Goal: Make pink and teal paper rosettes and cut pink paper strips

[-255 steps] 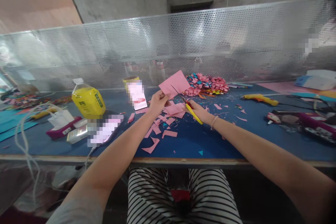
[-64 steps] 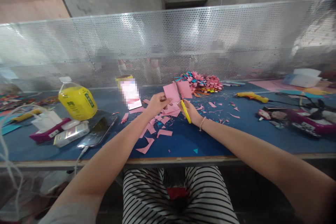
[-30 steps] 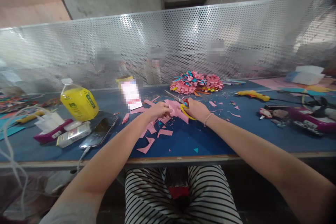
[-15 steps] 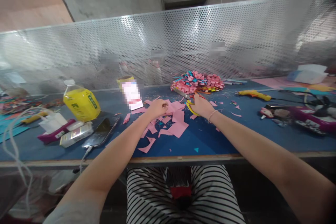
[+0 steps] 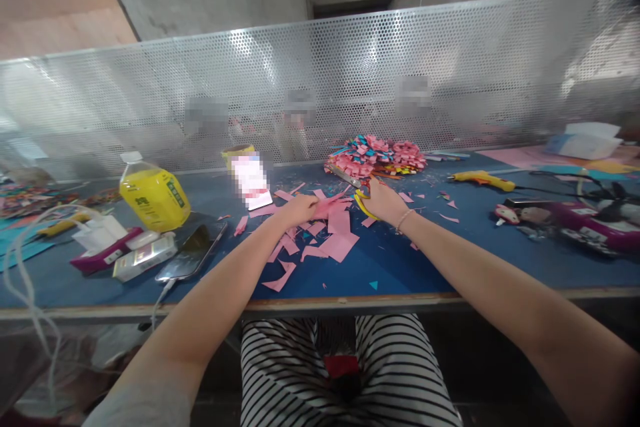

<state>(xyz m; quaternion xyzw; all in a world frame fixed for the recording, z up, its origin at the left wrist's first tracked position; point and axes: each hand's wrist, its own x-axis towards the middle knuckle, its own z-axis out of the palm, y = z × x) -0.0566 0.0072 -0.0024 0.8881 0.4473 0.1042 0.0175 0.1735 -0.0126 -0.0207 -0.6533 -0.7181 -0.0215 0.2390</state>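
My left hand [image 5: 299, 208] rests low on the blue table, its fingers pinched on a piece of pink paper [image 5: 325, 205] in the scattered pink offcuts [image 5: 339, 245]. My right hand [image 5: 381, 201] is closed round the yellow handle of a pair of scissors [image 5: 359, 195]; the blades point up and left toward a heap of pink and coloured folded paper pieces [image 5: 376, 156].
A yellow drink bottle [image 5: 153, 197], a tissue pack [image 5: 104, 245], a phone on a cable [image 5: 192, 251] lie at left. A yellow glue gun [image 5: 481, 179] and a pink pouch [image 5: 580, 223] lie at right. A perforated metal screen [image 5: 320, 80] backs the table; its front edge [image 5: 350, 303] is near.
Earlier both hands held a pink sheet up and cut it with the scissors. The hands have come down to the table, cut pieces have dropped, and the left hand now pinches paper there.
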